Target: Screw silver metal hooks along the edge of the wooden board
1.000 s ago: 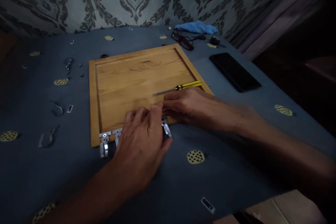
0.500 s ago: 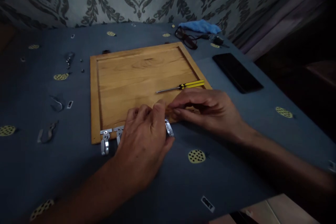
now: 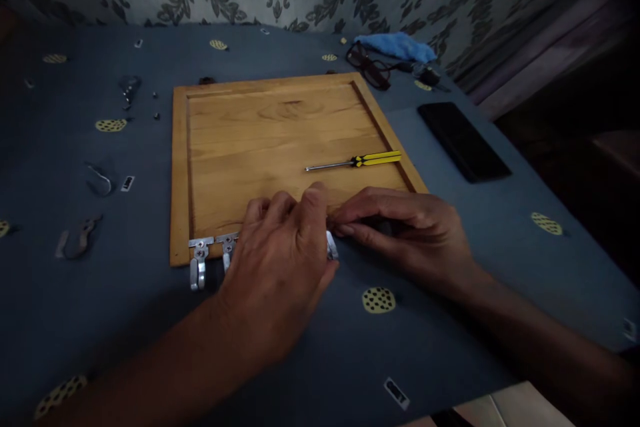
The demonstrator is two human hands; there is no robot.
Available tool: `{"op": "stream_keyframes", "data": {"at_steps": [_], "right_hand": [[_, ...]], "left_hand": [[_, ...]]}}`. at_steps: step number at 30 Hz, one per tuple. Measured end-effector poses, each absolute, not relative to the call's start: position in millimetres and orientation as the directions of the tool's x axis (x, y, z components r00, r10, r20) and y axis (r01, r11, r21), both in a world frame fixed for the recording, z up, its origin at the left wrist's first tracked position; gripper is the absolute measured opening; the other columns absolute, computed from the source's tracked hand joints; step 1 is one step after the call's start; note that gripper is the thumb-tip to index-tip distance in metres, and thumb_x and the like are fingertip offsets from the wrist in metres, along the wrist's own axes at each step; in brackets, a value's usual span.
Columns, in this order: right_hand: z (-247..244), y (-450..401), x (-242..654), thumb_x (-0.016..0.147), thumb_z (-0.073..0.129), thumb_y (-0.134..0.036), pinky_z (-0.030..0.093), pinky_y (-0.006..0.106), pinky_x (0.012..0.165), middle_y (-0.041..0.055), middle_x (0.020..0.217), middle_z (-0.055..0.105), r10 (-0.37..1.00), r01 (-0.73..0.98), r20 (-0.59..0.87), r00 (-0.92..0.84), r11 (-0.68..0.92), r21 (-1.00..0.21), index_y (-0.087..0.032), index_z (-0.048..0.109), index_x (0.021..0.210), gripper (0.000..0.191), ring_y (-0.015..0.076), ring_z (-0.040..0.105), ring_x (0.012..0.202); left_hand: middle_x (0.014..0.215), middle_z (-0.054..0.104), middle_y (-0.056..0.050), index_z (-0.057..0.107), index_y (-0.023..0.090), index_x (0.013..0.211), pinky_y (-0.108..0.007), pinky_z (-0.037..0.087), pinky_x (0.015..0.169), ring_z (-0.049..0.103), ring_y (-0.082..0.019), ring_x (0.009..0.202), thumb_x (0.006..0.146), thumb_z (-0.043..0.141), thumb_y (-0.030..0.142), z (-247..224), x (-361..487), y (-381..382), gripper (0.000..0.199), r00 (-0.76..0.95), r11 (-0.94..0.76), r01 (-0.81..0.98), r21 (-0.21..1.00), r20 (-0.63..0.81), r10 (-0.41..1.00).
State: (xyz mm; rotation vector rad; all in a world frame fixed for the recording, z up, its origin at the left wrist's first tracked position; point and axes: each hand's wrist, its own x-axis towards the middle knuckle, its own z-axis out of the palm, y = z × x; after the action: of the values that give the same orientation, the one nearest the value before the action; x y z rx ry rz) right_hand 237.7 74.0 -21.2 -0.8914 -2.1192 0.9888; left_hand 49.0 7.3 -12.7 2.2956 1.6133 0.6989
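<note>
A framed wooden board (image 3: 280, 140) lies on the table. Two metal hooks (image 3: 199, 265) are screwed along its near edge at the left. My left hand (image 3: 285, 260) rests over that edge, its fingers bent together around a metal hook (image 3: 332, 247) whose end shows at the hand's right side. Close beside it, my right hand (image 3: 405, 233) is closed, thumb and forefinger pinched at the board's near edge; whatever lies between the fingertips is too small to make out. A screwdriver (image 3: 355, 161) with a yellow and black handle lies on the board.
A black phone (image 3: 464, 141) lies right of the board. Eyeglasses (image 3: 373, 68), a blue cloth (image 3: 397, 47) and a dark item with a cord are behind it. Loose metal hooks (image 3: 86, 235) and small screws (image 3: 156, 116) lie on the patterned tablecloth (image 3: 250, 387) at the left.
The camera view has shifted slightly. My right hand has moved a little lower relative to the board and stays pinched. My left hand keeps its hold on the hook.
</note>
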Motion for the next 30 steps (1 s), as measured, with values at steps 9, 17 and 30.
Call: {"op": "stream_keyframes", "data": {"at_steps": [9, 17, 30], "right_hand": [[-25.2, 68.6, 234.7, 0.089, 0.072, -0.014, 0.061, 0.029, 0.071, 0.0010, 0.086, 0.078, 0.736, 0.379, 0.367, -0.569, 0.631, -0.677, -0.024, 0.073, 0.096, 0.012, 0.0153, 0.074, 0.077], [-32.4, 70.1, 234.6, 0.089, 0.071, -0.010, 0.062, 0.026, 0.071, 0.0018, 0.087, 0.078, 0.627, 0.333, 0.471, -0.621, 0.754, -0.566, -0.022, 0.071, 0.102, 0.017, 0.0138, 0.074, 0.076], [-35.9, 69.4, 237.5, 0.091, 0.068, -0.009, 0.063, 0.027, 0.070, 0.0016, 0.088, 0.078, 0.562, 0.323, 0.513, -0.649, 0.814, -0.483, -0.023, 0.068, 0.112, 0.025, 0.0145, 0.073, 0.079]], "left_hand": [[0.109, 0.070, -0.007, 0.033, 0.021, 0.135, -0.046, 0.048, 0.093, 0.065, -0.027, 0.105, 0.081, 0.071, 0.016, -15.1, 48.6, 8.1, 0.066, 0.266, -0.361, 0.812, 0.459, 0.260, 0.928], [0.106, 0.070, -0.006, 0.035, 0.017, 0.132, -0.044, 0.049, 0.088, 0.065, -0.026, 0.100, 0.080, 0.072, 0.013, -13.4, 47.2, 8.8, 0.064, 0.282, -0.369, 0.811, 0.453, 0.250, 0.926], [0.104, 0.070, -0.007, 0.036, 0.014, 0.134, -0.042, 0.050, 0.087, 0.064, -0.025, 0.097, 0.078, 0.074, 0.014, -14.6, 47.9, 9.4, 0.067, 0.285, -0.383, 0.815, 0.434, 0.274, 0.918]]}}
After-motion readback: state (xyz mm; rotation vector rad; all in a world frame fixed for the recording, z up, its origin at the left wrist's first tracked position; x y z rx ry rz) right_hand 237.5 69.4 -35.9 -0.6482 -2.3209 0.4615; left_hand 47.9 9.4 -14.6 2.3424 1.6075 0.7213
